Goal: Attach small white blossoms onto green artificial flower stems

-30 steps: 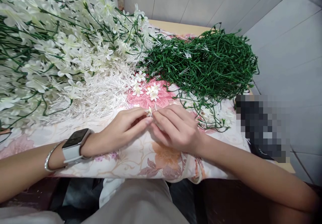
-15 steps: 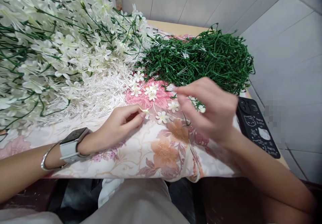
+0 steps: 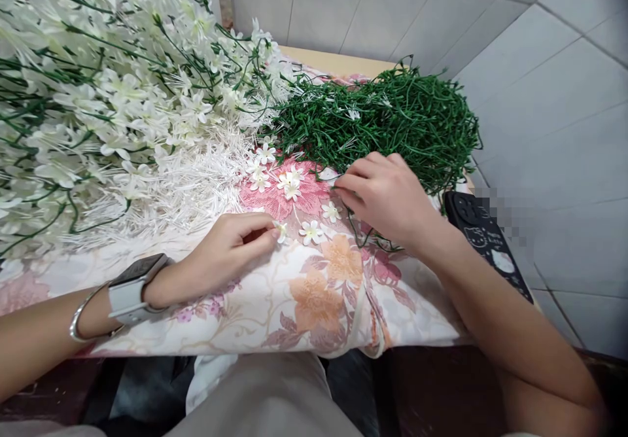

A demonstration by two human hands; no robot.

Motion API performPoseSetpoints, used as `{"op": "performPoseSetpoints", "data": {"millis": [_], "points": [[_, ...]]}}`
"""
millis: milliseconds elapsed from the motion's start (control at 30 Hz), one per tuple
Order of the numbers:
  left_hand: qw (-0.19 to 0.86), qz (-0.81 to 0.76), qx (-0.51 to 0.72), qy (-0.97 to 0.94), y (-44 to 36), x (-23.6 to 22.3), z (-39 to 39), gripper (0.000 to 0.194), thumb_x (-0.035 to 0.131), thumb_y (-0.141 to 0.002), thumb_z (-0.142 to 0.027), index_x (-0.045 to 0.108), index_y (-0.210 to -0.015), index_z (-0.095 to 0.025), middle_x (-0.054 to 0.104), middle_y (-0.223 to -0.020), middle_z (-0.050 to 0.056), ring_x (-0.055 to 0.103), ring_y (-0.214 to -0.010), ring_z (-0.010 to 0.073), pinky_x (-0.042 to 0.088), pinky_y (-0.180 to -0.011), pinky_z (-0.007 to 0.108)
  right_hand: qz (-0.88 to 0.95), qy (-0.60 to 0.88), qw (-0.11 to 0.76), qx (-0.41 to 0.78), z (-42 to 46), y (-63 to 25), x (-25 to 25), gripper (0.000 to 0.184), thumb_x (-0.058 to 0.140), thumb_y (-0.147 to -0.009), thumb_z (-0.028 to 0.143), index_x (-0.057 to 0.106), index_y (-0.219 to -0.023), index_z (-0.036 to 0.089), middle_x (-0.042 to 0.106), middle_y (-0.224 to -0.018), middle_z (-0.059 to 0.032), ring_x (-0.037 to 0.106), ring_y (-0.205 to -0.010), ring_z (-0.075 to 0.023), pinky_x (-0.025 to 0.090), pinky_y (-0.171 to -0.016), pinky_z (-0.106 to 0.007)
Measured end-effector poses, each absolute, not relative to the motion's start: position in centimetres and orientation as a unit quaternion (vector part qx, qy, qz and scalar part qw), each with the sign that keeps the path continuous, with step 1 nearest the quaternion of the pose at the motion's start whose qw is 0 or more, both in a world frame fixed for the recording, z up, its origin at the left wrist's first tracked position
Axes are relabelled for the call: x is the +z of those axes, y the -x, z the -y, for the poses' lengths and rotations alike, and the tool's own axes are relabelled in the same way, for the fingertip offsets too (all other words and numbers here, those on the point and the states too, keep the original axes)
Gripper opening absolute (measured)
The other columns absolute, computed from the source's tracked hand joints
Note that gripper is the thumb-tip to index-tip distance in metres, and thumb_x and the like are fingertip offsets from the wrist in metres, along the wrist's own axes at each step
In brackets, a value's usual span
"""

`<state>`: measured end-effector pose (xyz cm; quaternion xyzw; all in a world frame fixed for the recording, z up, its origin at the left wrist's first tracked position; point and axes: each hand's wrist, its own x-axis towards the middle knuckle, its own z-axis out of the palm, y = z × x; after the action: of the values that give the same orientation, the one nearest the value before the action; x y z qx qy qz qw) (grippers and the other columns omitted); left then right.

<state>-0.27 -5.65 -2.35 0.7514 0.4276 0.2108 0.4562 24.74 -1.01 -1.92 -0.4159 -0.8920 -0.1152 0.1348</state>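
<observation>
My left hand (image 3: 240, 244), with a watch and a bracelet on the wrist, rests on the floral cloth. Its thumb and forefinger pinch a small white artificial flower (image 3: 281, 231). My right hand (image 3: 385, 195) is closed in a pinch at the near edge of the pile of green plastic stems (image 3: 417, 123), seemingly on a thin green stem whose end shows at the fingertips. Loose white flower heads (image 3: 311, 232) lie between my hands, and several more are on the pink printed bloom. A stem (image 3: 354, 227) curves out below my right hand.
Finished-looking white flowers on green stems (image 3: 98, 90) fill the left side. Beside them spreads a heap of thin white stamens (image 3: 196, 188). A black phone case (image 3: 485, 237) lies at the right table edge, next to a tiled wall (image 3: 564, 136).
My right hand has lowered and shifted a little left, its fingertips now near the edge of the stem pile. The left hand keeps its pinch on the flower. The view has turned slightly.
</observation>
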Motion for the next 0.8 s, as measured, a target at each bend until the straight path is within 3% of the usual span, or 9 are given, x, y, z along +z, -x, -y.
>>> {"op": "performPoseSetpoints", "data": {"millis": [167, 400, 567, 667, 800], "points": [[0.466, -0.427, 0.208, -0.747, 0.2, -2.4, 5.6, 0.029, 0.043, -0.089, -0.021, 0.036, -0.061, -0.016, 0.033, -0.059, -0.004, 0.031, -0.056, 0.0074, 0.024, -0.05, 0.021, 0.829, 0.477, 0.246, -0.154, 1.4, -25.5, 0.3, 0.018, 0.052, -0.091, 0.027, 0.063, -0.078, 0.023, 0.06, -0.066, -0.004, 0.05, -0.068, -0.0198, 0.028, -0.065, -0.036], [0.462, -0.424, 0.202, -0.753, 0.3, -2.5, 5.5, 0.03, 0.043, -0.089, -0.022, 0.037, -0.061, -0.016, 0.034, -0.059, -0.005, 0.032, -0.055, 0.0072, 0.025, -0.05, 0.021, 0.74, 0.577, 0.254, -0.234, 1.5, -27.2, 2.6, 0.028, 0.048, -0.092, 0.033, 0.07, -0.09, 0.016, 0.069, -0.078, -0.0126, 0.06, -0.078, -0.0264, 0.033, -0.067, -0.038], [0.46, -0.417, 0.192, -0.76, 0.3, -2.4, 5.5, 0.027, 0.042, -0.091, -0.024, 0.044, -0.066, -0.016, 0.039, -0.062, -0.004, 0.036, -0.059, 0.0075, 0.028, -0.053, 0.02, 0.764, 0.476, 0.244, -0.36, 3.6, -25.2, 2.3, 0.023, 0.049, -0.092, 0.025, 0.063, -0.106, 0.012, 0.065, -0.071, -0.0077, 0.058, -0.073, -0.0213, 0.034, -0.065, -0.035], [0.458, -0.399, 0.182, -0.773, 0.3, -2.3, 5.6, 0.026, 0.041, -0.093, -0.025, 0.048, -0.069, -0.015, 0.045, -0.065, -0.004, 0.04, -0.062, 0.0076, 0.031, -0.057, 0.02, 0.802, 0.392, 0.236, -0.384, 5.0, -23.4, 1.5, 0.009, 0.053, -0.089, 0.017, 0.059, -0.096, 0.018, 0.061, -0.064, -0.0001, 0.057, -0.067, -0.0163, 0.032, -0.061, -0.032], [0.452, -0.398, 0.181, -0.777, 0.2, -2.3, 5.5, 0.027, 0.041, -0.093, -0.026, 0.049, -0.071, -0.015, 0.046, -0.066, -0.004, 0.041, -0.062, 0.0076, 0.032, -0.057, 0.02, 0.814, 0.363, 0.233, -0.389, 6.0, -23.1, 1.7, 0.011, 0.054, -0.087, 0.012, 0.061, -0.092, 0.019, 0.063, -0.067, 0.0007, 0.059, -0.069, -0.0159, 0.032, -0.063, -0.032]]}}
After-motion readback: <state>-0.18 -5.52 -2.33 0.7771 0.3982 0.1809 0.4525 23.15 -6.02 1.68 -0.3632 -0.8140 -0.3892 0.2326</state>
